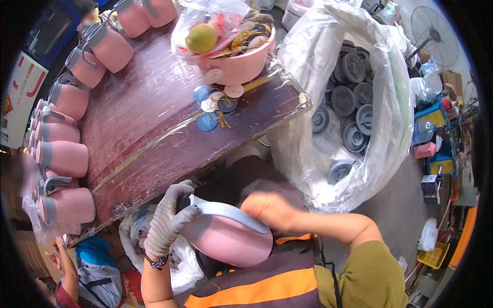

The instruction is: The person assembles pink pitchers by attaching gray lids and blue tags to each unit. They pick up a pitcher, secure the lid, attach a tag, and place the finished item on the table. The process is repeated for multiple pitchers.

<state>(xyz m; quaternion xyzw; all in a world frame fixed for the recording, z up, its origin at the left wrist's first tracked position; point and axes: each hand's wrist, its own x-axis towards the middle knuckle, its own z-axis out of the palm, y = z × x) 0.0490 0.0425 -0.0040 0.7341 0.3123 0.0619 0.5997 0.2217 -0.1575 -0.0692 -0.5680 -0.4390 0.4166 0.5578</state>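
A pink jug (231, 242) lies tilted on its side over my lap, its grey handle (232, 213) facing up. My left hand (170, 219), in a striped grey knitted glove, is closed on the jug's grey rim end. Bare and smeared by motion, my right hand (269, 211) is at the far end of the handle; its fingers are too blurred to read, and I cannot tell whether it touches the jug. Several round blue and white tags (207, 121) with gold cords lie on the dark red table (154, 97) ahead.
Pink jugs (69, 205) line the table's left edge. A pink tub (233, 69) holds tags, plastic and a green fruit (201, 38). At the right stands a large clear plastic bag (295, 149) of grey lids (343, 100). Another person's hand (59, 259) shows at lower left.
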